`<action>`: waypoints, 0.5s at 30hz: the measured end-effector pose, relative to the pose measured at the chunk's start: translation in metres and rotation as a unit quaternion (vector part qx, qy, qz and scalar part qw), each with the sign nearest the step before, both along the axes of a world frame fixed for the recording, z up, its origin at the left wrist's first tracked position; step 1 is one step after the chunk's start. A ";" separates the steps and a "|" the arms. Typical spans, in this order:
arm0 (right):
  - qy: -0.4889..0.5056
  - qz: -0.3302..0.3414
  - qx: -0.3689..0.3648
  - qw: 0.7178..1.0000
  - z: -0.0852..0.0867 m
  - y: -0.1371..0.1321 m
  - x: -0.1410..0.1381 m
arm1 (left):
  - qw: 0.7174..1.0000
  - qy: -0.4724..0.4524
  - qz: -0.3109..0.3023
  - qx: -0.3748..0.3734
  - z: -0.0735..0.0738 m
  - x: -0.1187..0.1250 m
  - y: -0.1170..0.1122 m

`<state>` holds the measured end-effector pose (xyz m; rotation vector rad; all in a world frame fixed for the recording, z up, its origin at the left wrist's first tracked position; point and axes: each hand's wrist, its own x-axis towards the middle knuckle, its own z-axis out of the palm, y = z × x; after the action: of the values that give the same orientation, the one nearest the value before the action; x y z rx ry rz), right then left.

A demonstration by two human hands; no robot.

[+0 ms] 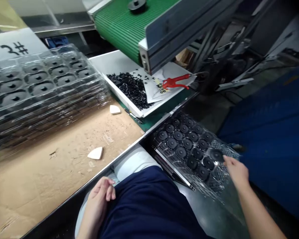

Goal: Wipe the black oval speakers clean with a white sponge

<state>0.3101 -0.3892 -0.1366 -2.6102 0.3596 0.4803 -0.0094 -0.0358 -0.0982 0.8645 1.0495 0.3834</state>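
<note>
My right hand reaches out to the right, with thumb and fingers pinched on the edge of a round black part that has a small hole in its middle. That part is over the near right side of a clear plastic tray, where rows of similar black parts sit in round pockets. Close to my lap, my left hand is closed, its fingers curled and the thumb against them. Whether anything is inside it is hidden.
Stacked clear trays of round parts stand left on cardboard, near two white wedge-shaped pieces. A white tray holds small black pieces and a red-handled tool. Behind it is a green conveyor belt.
</note>
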 end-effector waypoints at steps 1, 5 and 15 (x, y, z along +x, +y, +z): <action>-0.007 -0.008 -0.040 0.999 0.004 -0.019 0.012 | 1.000 0.003 0.002 0.010 0.002 0.002 0.000; 0.010 0.039 -0.113 0.993 -0.008 -0.051 0.049 | 0.997 0.067 -0.001 0.031 0.013 0.009 -0.001; 0.027 0.153 -0.114 0.981 -0.046 -0.033 0.080 | 0.959 0.196 -0.081 0.188 0.027 -0.045 -0.010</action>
<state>0.3903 -0.4220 -0.1831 -2.8965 0.0287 0.6471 -0.0545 -0.0453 -0.0709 1.4002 1.2796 0.2815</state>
